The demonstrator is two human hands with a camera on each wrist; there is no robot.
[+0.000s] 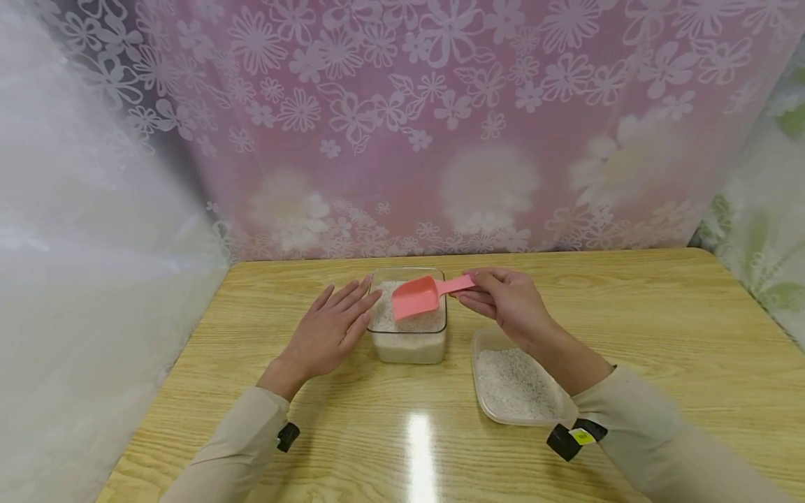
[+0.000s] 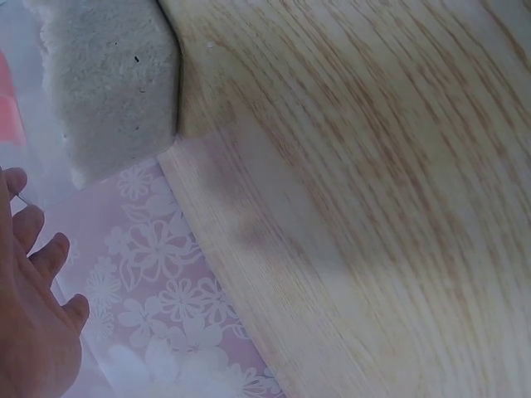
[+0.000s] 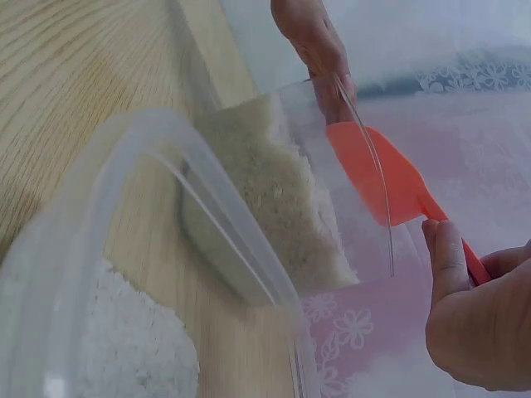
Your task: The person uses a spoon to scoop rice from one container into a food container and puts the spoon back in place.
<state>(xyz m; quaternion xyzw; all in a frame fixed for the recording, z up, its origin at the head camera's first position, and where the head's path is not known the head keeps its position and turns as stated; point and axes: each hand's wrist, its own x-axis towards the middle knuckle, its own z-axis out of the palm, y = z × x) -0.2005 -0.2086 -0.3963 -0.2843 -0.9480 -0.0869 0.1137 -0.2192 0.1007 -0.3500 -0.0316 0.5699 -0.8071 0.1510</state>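
Observation:
A pink scoop [image 1: 415, 298] is tilted over a clear square container [image 1: 409, 332] of white rice [image 1: 386, 297]. My right hand [image 1: 512, 304] grips the scoop by its handle, thumb on one side and fingers on the other. Bare pink plastic shows inside the scoop's bowl. On the container's left side, my left hand [image 1: 330, 332] lies with fingers extended, fingertips right at the rim. The right wrist view shows the scoop [image 3: 377, 174] at the top of the container, above the rice level. In the left wrist view, part of my left hand [image 2: 37, 323] appears beside the container.
A shallow translucent tub [image 1: 476, 374] holding more rice [image 1: 516, 384] stands right of the container, partly under my right forearm. Both stand on a wood-grain table [image 1: 346, 433]. A pink floral curtain [image 1: 390, 140] hangs behind the table's far edge.

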